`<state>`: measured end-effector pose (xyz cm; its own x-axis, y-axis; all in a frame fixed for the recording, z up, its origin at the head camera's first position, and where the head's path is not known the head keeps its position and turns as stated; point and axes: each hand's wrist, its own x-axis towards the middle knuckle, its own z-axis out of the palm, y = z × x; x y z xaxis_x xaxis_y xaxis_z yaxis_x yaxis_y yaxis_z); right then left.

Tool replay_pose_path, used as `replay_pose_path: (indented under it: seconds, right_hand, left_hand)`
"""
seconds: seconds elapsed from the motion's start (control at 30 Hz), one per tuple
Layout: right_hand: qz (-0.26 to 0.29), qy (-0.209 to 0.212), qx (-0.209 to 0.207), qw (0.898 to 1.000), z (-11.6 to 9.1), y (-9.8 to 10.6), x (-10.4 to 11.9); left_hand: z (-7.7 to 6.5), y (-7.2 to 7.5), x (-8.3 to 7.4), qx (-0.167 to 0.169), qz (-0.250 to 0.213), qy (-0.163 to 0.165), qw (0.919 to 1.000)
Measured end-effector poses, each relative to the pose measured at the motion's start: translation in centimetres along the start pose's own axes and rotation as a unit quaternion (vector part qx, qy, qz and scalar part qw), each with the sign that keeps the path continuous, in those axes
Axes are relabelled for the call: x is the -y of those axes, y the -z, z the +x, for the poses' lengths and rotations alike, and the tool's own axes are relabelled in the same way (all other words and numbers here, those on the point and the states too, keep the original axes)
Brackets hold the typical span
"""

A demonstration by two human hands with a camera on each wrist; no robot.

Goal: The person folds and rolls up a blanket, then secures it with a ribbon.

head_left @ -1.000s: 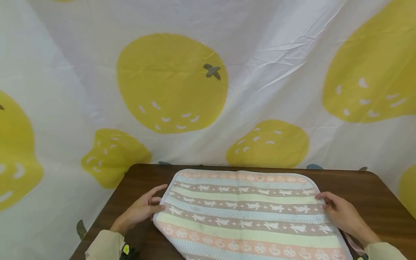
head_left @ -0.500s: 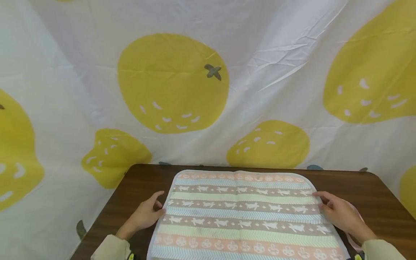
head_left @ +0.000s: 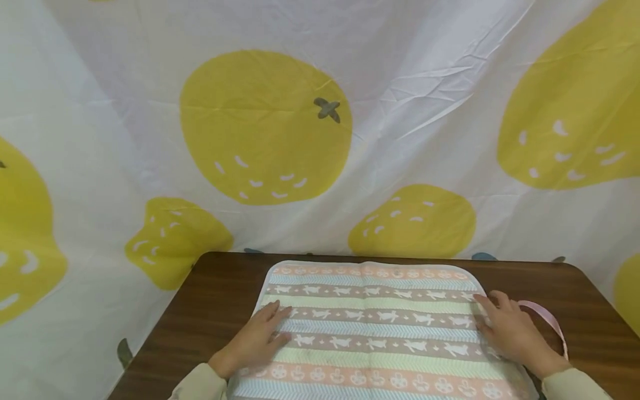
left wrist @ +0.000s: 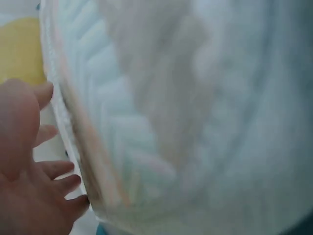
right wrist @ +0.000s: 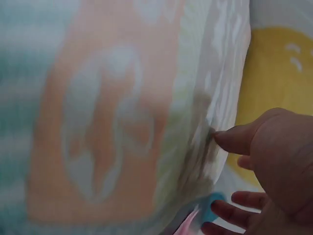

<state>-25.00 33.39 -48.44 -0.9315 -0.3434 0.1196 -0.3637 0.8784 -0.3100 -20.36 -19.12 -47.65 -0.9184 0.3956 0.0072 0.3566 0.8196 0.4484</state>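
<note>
A cloth [head_left: 370,316] in pastel stripes with white animal figures and a pale rounded border lies spread on the dark wooden table. My left hand [head_left: 257,336] is over its left side, fingers extended toward the middle. On the opposite side, my right hand [head_left: 512,328] is at the cloth's right edge with its fingers loosely bent and fingertips at the surface. In the left wrist view, spread fingers [left wrist: 56,169] appear along the cloth's border. The right wrist view shows the thumb close to the cloth and the other fingers [right wrist: 244,208] relaxed, gripping nothing.
A pink ribbon [head_left: 547,316] loops out beside my right hand onto the table [head_left: 585,316]. Behind the table hangs a white curtain [head_left: 425,83] printed with large yellow fruit. The cloth's front part runs out of the head view.
My left hand has moved from the cloth's left edge to over its surface. The right hand has let go of the edge and shifted slightly inward, and the cloth's left side lies flatter.
</note>
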Motion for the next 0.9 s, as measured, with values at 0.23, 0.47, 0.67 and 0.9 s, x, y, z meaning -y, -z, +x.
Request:
replay_pose_path:
  seconds: [0.23,0.47,0.67,0.9]
  right_hand:
    - [0.033,0.088,0.035,0.995,0.4,-1.4,3.5]
    - [0.096,0.01,0.12,0.988,0.5,-1.8,3.6]
    - [0.11,0.006,0.13,0.985,0.4,-1.6,3.0]
    - [0.138,0.012,0.133,0.981,0.5,-1.9,2.5]
  left_hand:
    - [0.0,-0.4,-0.4,0.069,0.006,0.043,0.9967]
    - [0.1,-0.5,-0.4,0.099,0.01,0.048,0.9939]
    - [0.1,-0.5,-0.3,0.11,0.019,0.052,0.9924]
    - [0.1,-0.6,-0.2,0.111,0.017,0.056,0.9922]
